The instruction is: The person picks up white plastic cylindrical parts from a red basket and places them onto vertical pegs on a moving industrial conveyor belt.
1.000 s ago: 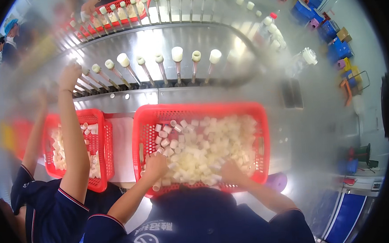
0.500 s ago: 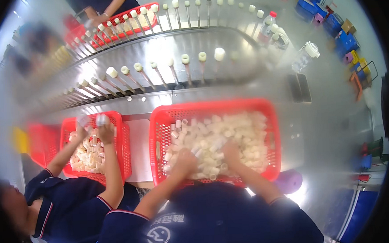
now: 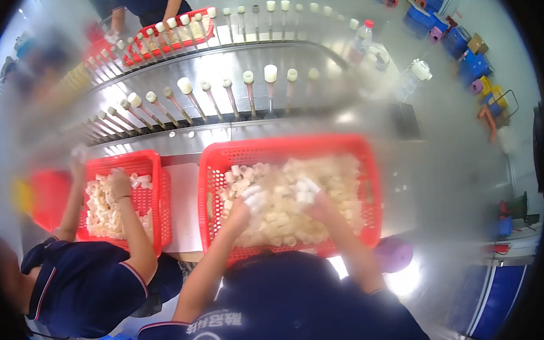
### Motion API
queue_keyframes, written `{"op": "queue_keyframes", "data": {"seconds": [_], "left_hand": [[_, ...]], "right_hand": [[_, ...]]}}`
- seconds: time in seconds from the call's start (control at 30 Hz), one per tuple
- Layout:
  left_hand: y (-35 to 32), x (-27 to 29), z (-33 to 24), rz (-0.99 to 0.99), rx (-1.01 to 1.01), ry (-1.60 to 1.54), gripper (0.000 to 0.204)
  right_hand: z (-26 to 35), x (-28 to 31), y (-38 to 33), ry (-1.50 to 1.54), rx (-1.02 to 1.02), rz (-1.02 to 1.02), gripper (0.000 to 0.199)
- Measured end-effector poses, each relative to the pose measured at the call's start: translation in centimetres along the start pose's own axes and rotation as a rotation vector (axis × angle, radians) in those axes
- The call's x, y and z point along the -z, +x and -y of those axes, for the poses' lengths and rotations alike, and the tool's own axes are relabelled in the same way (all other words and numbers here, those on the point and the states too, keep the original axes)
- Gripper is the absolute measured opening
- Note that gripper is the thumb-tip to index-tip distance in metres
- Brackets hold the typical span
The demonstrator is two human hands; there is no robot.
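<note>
A large red perforated basket (image 3: 286,146) stands before me, heaped with short whitish hollow cylinders (image 3: 281,219). Both my hands reach over the heap, with white coverings on the fingertips. My left hand (image 3: 246,202) is left of the middle, fingers stretched inward and apart over the cylinders. Facing it, my right hand (image 3: 312,198) has its fingers spread against the pile. Haze and blur soften the fingertips, and I make out no cylinder clearly gripped in either hand.
Beyond the basket runs a metal track with rows of upright rods (image 3: 250,97), several capped with whitish cylinders. At left, a co-worker's hands are at a smaller red basket (image 3: 157,207). Another person stands at a far red basket (image 3: 173,38). A red-capped bottle (image 3: 362,40) and a clear jug (image 3: 413,79) stand right.
My hands have shifted farther into the basket, fingers now more visible. The view has moved slightly, and the rods stand in different places. The co-worker's left hand has moved away toward the track.
</note>
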State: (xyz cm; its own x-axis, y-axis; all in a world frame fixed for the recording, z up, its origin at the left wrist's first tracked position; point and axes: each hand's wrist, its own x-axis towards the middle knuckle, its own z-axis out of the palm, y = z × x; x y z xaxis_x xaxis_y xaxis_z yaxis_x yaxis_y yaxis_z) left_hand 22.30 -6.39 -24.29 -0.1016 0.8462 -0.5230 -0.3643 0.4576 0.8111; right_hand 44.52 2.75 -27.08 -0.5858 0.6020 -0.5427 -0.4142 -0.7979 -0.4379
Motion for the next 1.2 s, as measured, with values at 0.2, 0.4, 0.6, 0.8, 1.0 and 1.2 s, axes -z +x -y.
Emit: {"op": "queue_keyframes", "data": {"seconds": [0.2,0.4,0.6,0.8,1.0,1.2], "left_hand": [[-3.6,-2.6,-5.3,0.213,0.119,-0.533,0.032],[-4.6,-2.6,-6.8,0.328,0.029,-0.577,0.036],[-6.7,-1.3,-7.5,1.086,-0.039,0.368,0.027],[-7.0,-2.0,-7.2,0.915,0.328,0.455,0.029],[-7.7,-3.1,-7.5,0.819,0.109,0.870,0.038],[-5.7,-2.5,-5.6,0.754,0.401,1.045,0.047]], "right_hand": [[0.8,-4.7,-2.2,0.162,0.060,0.232,0.036],[3.1,-9.0,-3.4,-0.042,0.181,0.369,0.044],[7.5,-13.0,-3.0,-0.140,0.237,0.282,0.036],[15.3,-18.9,0.7,-0.453,0.628,0.061,0.036],[19.0,-21.7,4.5,-1.013,0.746,-0.344,0.034],[19.0,-17.8,5.3,-1.503,1.300,-0.517,0.034]]}}
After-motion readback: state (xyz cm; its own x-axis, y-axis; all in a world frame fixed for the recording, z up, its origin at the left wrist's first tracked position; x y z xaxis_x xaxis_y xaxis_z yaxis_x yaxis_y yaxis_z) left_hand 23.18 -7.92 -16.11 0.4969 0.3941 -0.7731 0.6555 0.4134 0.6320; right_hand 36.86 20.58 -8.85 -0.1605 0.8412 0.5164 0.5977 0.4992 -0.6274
